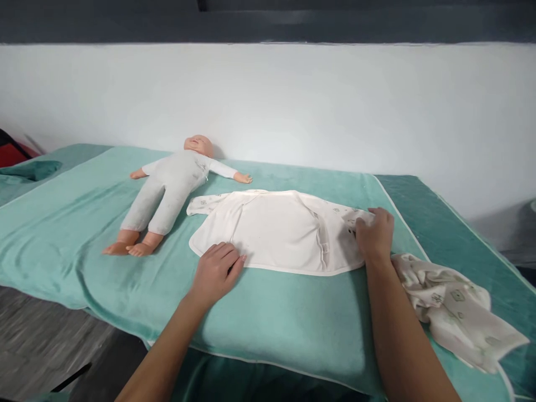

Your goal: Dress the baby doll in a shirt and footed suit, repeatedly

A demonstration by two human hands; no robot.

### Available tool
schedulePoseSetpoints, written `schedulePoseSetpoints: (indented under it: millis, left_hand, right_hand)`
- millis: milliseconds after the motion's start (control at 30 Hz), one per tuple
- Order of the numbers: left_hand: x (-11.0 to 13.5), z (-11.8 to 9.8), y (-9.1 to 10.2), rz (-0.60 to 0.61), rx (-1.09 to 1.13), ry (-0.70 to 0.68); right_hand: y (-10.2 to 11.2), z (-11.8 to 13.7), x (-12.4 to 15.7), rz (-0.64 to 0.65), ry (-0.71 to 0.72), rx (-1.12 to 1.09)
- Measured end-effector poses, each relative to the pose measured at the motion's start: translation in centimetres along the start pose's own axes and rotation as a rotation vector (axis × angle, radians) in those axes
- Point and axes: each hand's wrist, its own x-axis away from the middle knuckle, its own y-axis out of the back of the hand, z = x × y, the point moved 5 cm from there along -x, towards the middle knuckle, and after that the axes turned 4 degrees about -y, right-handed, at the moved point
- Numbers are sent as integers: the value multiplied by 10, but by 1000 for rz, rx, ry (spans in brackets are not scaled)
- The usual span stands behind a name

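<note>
A white baby shirt [276, 231] lies spread open, inner side up, with its sleeves stretched out to both sides. At its right end my right hand [376, 235] has its fingers closed on the printed sleeve near the cuff. My left hand [220, 271] rests on the shirt's lower left edge, fingers lightly bent and lying on the cloth, thumb apart. Up and to the left, a baby doll [178, 176] in a white bodysuit lies on its back, arms spread and feet bare.
Beside my right forearm lies a crumpled printed baby garment [452, 312]. Everything rests on a green cloth-covered table [293, 318], with a white wall [268, 100] behind it. A red and black object [10, 153] shows at the far left.
</note>
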Motion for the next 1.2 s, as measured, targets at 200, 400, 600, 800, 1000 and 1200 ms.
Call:
schedulePoseSetpoints:
  millis: [200,400,600,800,1000,1200]
  left_hand:
    - [0,0,-1,17,5,16]
    - [0,1,0,-2,11,27]
    - [1,1,1,-5,13,35]
    - [0,2,0,-6,-16,40]
    - [-23,-29,-12,-46,-11,63]
    - [-93,-89,-71,19,238,277]
  right_hand:
    - [-16,31,17,324,88,-83]
    - [-21,17,12,353,-83,53]
    - [-13,24,15,279,-70,-59]
    - [-14,32,18,292,-44,-74]
    - [-24,31,16,378,-22,-10]
    - [-39,33,-2,473,-74,206]
